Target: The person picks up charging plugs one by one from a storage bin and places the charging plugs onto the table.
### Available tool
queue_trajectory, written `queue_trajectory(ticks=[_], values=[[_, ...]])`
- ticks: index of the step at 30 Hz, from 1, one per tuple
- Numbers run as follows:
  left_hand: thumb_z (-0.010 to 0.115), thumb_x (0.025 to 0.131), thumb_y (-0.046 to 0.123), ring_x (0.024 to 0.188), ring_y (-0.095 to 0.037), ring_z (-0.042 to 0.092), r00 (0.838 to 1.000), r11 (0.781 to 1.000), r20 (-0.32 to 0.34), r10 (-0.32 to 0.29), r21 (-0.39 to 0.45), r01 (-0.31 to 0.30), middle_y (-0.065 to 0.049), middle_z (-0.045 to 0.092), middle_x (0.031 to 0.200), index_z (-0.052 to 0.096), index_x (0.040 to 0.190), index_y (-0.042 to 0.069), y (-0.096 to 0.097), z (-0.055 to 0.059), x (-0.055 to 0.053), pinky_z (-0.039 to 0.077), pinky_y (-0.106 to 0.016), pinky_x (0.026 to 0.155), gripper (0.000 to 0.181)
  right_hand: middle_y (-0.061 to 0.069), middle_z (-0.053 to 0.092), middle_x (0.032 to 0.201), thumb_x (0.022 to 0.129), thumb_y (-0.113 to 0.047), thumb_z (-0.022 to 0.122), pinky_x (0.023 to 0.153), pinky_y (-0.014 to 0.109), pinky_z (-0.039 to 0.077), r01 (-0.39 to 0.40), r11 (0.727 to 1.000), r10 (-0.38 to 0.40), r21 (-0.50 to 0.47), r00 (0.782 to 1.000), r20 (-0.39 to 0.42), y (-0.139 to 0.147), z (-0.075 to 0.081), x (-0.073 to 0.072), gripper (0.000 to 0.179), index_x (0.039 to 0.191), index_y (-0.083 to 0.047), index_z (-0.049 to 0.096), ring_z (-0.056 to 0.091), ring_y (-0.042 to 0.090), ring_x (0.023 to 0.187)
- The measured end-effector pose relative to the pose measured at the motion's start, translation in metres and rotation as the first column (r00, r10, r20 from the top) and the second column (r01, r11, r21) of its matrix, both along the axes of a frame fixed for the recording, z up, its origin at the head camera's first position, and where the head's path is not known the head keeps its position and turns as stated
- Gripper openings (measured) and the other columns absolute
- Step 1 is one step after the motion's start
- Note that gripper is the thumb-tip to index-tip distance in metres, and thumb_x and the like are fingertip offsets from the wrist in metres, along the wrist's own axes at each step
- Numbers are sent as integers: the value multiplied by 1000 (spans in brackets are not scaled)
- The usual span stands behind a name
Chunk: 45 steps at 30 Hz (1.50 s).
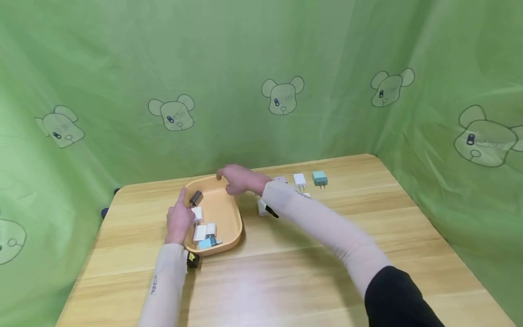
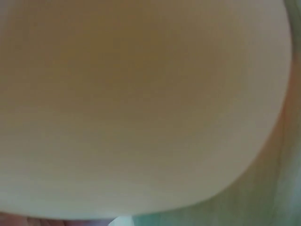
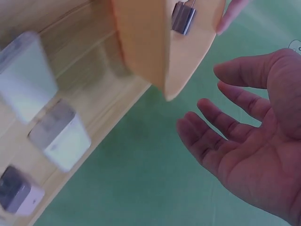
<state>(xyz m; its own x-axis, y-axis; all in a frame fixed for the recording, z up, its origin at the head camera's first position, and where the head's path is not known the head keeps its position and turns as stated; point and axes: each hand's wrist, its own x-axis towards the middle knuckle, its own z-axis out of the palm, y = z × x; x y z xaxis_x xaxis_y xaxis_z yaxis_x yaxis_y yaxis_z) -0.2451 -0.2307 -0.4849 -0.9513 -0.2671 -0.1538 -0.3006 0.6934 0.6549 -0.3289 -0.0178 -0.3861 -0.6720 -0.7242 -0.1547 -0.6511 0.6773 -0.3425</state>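
An orange tray [image 1: 233,218] with rounded corners stands on the left of the table. My left hand [image 1: 180,221] grips its left rim, index finger stretched along the edge; in the right wrist view a finger [image 3: 232,15] meets the rim. My right hand [image 1: 237,178] is by the tray's far right corner, fingers loosely bent and holding nothing, a gap from the rim showing in the right wrist view. Inside the tray lie a black charger [image 1: 196,198], white chargers [image 1: 199,233] and a light blue charger [image 1: 206,243]. A blurred tan surface [image 2: 141,108] fills most of the left wrist view.
Right of the tray, partly behind the right forearm, are several plug chargers: white ones [image 1: 299,180] [image 1: 262,208], a pale purple one [image 1: 281,179] and a teal one [image 1: 319,177]. A green curtain [image 1: 229,136] hangs just behind the wooden table [image 1: 261,290].
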Motion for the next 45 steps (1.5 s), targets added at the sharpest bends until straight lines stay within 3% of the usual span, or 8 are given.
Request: queue_trajectory(ticks=[11, 18, 22, 28, 31, 38, 41, 45], values=[[50, 91, -2, 68, -29, 56, 1000, 999, -29, -5, -40, 3, -34, 65, 112, 13, 165, 29, 0, -3, 0, 48, -30, 51, 88, 14, 56, 148, 88, 0, 58, 103, 34, 53, 10, 1000, -11, 28, 999, 51, -44, -16, 0, 55, 143, -8, 55, 58, 24, 123], [51, 91, -1, 72, -31, 57, 999, 997, -42, -9, -75, 6, -30, 67, 107, 13, 165, 27, -2, -3, 0, 46, -31, 52, 88, 9, 57, 149, 89, 1, 59, 116, 37, 45, -10, 999, 8, 54, 999, 33, -69, -25, 0, 55, 143, -12, 57, 52, 25, 138], [51, 91, -1, 67, -29, 56, 999, 997, -42, -4, -81, 1, -31, 67, 102, 15, 164, 26, -2, 0, -1, 46, -30, 50, 86, 6, 59, 146, 90, -1, 61, 115, 38, 46, -8, 998, 7, 61, 1000, 13, -78, -32, 2, 55, 143, -16, 58, 51, 25, 139], [51, 91, -1, 69, -27, 54, 1000, 998, -20, -2, -62, 1, -33, 66, 112, 14, 164, 27, -1, 1, -1, 46, -30, 52, 87, 9, 55, 145, 90, -5, 65, 105, 37, 53, 45, 997, -46, 67, 999, 7, -85, -42, 4, 57, 144, -24, 58, 54, 25, 131], [51, 90, -1, 68, -26, 53, 1000, 998, -30, 0, -67, -2, -33, 66, 116, 15, 164, 26, -1, 1, -2, 46, -30, 52, 87, 9, 54, 148, 90, -4, 66, 105, 37, 52, 55, 997, -56, 49, 998, 14, -87, -44, 4, 59, 145, -26, 57, 55, 26, 130], [54, 87, -2, 68, -29, 56, 998, 998, -56, 4, -57, -7, -33, 65, 117, 16, 164, 25, -1, 1, -4, 47, -31, 54, 90, 6, 56, 150, 88, 2, 64, 99, 32, 55, 29, 997, -31, 68, 999, 19, -99, -46, 5, 67, 146, -31, 56, 57, 24, 129], [56, 86, -3, 78, -34, 58, 998, 998, -68, 6, -58, -10, -33, 64, 124, 18, 164, 25, -1, 0, -4, 48, -33, 57, 91, 5, 63, 140, 89, 1, 63, 102, 32, 53, 9, 996, -10, 92, 1000, 10, -104, -48, 4, 56, 138, -25, 63, 60, 22, 124], [57, 84, -4, 83, -37, 59, 998, 998, -62, 7, -54, -10, -34, 61, 129, 17, 164, 26, -2, -1, -3, 49, -34, 59, 94, 1, 71, 120, 91, 0, 64, 97, 28, 54, -10, 992, 8, 127, 1000, 16, -109, -52, 2, 40, 125, -19, 70, 64, 17, 108]])
